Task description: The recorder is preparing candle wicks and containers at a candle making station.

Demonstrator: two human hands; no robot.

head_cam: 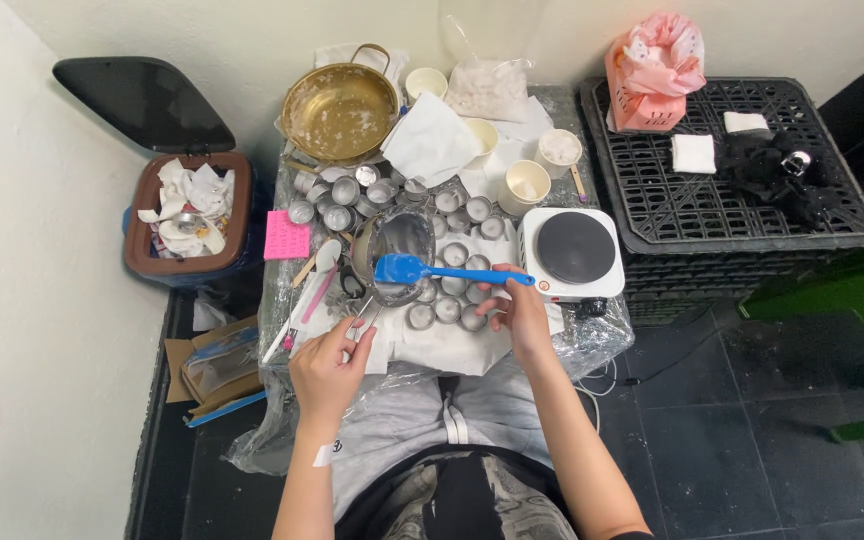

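My right hand (519, 312) holds a blue silicone spatula (422, 271) by its handle, the blade resting over the rim of a small metal pot (392, 243). My left hand (330, 362) grips the pot's long handle near the table's front edge. Several small round metal cups (449, 310) stand on white paper around the pot, some right under the spatula.
A white single-burner hot plate (574, 250) sits right of the cups. At the back are a brass two-handled bowl (340, 110), paper cups (526, 186) and a plastic bag. A pink note pad (286, 235), an open bin (188, 215) and a black crate (722, 170) flank the table.
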